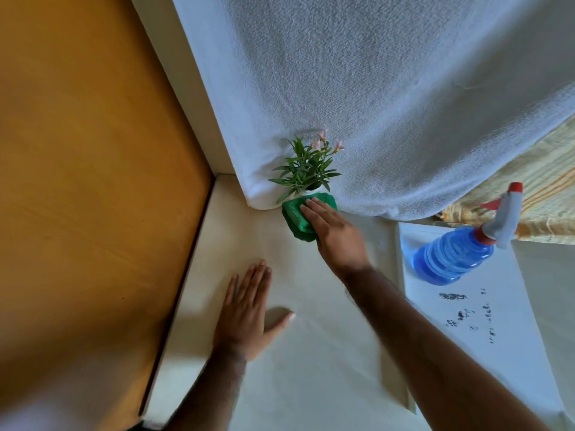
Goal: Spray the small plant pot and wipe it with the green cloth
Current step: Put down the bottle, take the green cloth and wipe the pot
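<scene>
Pressing green cloth (298,219) against small plant pot (311,192): right hand (334,233), fingers flat over cloth. Pot at far edge of bench (311,353), touching white towel (373,104). Left hand (249,309) open, palm down on bench. Spray bottle (457,251) well right, untouched.

A small plant pot (311,191) stands on the table (311,353) against a hanging towel (373,88). A cloth (295,217) and right hand (336,234) sit at its 6 o'clock, a spray bottle (457,253) at 4, the left hand (245,312) at 7.
</scene>
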Action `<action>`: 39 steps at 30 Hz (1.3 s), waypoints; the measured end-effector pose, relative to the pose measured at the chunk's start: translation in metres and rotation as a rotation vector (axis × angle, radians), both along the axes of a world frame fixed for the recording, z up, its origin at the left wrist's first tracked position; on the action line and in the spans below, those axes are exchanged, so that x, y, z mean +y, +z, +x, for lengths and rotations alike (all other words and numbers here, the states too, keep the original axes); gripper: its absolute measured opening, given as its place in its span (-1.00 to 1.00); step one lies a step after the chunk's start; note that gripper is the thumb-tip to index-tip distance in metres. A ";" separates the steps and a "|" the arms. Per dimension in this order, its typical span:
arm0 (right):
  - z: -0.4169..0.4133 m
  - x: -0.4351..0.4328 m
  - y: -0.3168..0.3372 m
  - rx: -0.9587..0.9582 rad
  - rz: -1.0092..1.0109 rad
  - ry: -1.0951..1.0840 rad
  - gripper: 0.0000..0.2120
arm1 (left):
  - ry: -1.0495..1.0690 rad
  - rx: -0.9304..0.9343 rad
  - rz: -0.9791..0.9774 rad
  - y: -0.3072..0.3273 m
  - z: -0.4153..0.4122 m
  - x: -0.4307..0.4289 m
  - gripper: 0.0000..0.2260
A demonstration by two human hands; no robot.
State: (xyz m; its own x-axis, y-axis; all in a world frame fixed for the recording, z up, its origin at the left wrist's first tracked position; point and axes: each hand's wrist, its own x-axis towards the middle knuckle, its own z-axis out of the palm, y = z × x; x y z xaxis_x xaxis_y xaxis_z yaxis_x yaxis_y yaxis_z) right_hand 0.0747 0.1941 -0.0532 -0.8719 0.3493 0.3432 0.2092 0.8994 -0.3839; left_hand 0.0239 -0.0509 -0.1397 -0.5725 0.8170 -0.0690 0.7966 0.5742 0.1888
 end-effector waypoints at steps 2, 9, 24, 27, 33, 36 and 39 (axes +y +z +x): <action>0.000 0.000 -0.008 0.002 0.004 -0.004 -0.51 | -0.004 -0.002 0.009 -0.002 0.000 -0.001 -0.08; 0.005 -0.007 -0.018 -0.011 -0.035 -0.009 -0.49 | -0.009 0.001 0.048 -0.002 0.000 -0.001 -0.10; 0.002 0.002 -0.027 -0.016 0.092 0.114 -0.66 | 0.000 0.005 0.059 -0.002 0.000 -0.001 -0.09; -0.007 0.003 -0.012 0.054 0.108 0.134 -0.59 | 0.002 0.004 0.043 -0.001 0.000 -0.001 -0.08; -0.013 0.014 -0.016 0.045 0.164 0.255 -0.66 | 0.006 0.005 0.044 -0.003 0.001 -0.001 -0.08; -0.002 0.021 -0.029 -0.010 0.142 0.259 -0.62 | 0.002 0.013 0.078 -0.005 0.000 -0.001 -0.09; 0.002 0.020 -0.031 -0.016 0.151 0.269 -0.61 | -0.003 0.019 0.084 -0.005 0.000 -0.002 -0.10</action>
State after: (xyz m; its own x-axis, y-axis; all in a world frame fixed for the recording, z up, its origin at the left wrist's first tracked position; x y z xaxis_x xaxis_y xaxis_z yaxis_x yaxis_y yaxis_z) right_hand 0.0765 0.2143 -0.0840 -0.9320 0.0512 0.3587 -0.0393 0.9698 -0.2406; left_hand 0.0237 -0.0526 -0.1448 -0.5708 0.8211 0.0105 0.8022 0.5548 0.2207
